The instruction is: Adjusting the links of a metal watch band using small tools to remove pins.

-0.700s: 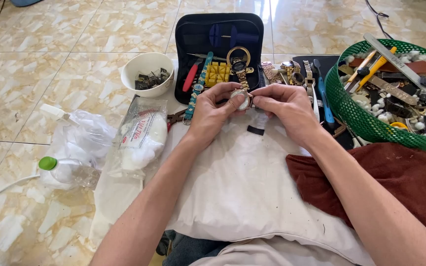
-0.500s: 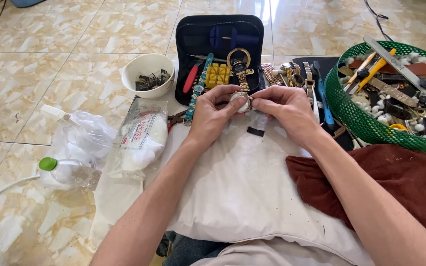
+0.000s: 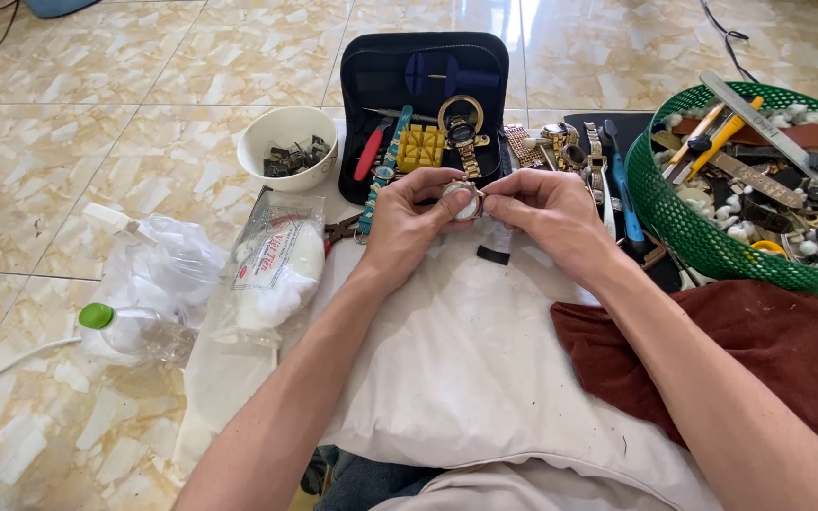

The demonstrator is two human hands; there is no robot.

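A small round silver watch case (image 3: 466, 201) is held between both hands above a white cloth (image 3: 466, 360) spread over my lap. My left hand (image 3: 409, 222) grips it from the left with thumb and fingers. My right hand (image 3: 546, 213) pinches its right edge with the fingertips. Below the hands a short black strap piece (image 3: 494, 255) lies on the cloth.
An open black tool case (image 3: 428, 76) holds tools and watches behind the hands. A white bowl (image 3: 288, 144) of small parts is at left, a green mesh basket (image 3: 750, 180) of tools at right. A dark red cloth (image 3: 712, 350), plastic bags (image 3: 276, 260) and a green-capped bottle (image 3: 134, 326) lie nearby.
Both hands stay together on the watch case; the fingers have shifted only slightly.
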